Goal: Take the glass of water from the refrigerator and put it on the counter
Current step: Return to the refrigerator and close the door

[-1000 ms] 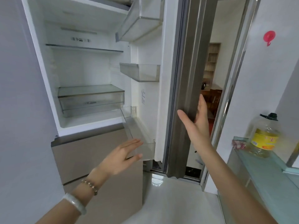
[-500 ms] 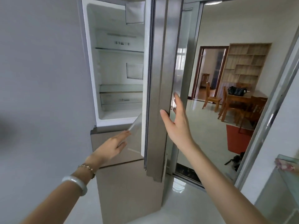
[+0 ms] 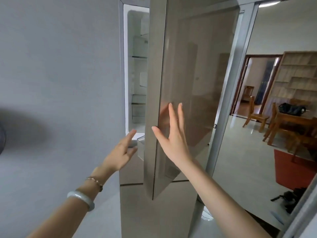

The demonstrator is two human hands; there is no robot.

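Observation:
The refrigerator door (image 3: 188, 74), brown and glossy, stands nearly closed, leaving a narrow gap onto the white refrigerator interior (image 3: 137, 93) with bare shelves. My right hand (image 3: 173, 136) lies flat with fingers spread against the door's front near its left edge. My left hand (image 3: 121, 152), fingers apart and holding nothing, hovers in front of the gap near a clear door bin (image 3: 140, 146). No glass of water and no counter appear in view.
A grey wall (image 3: 60, 83) fills the left side. Lower freezer drawers (image 3: 154, 212) sit under the door. To the right, a metal door frame (image 3: 229, 93) opens onto a room with wooden chairs and a table (image 3: 291, 124) and a red rug (image 3: 293, 170).
The refrigerator door has swung further toward closed, narrowing the gap. My right hand has shifted from the door's edge onto its front face. The view has turned left; the counter has left the frame.

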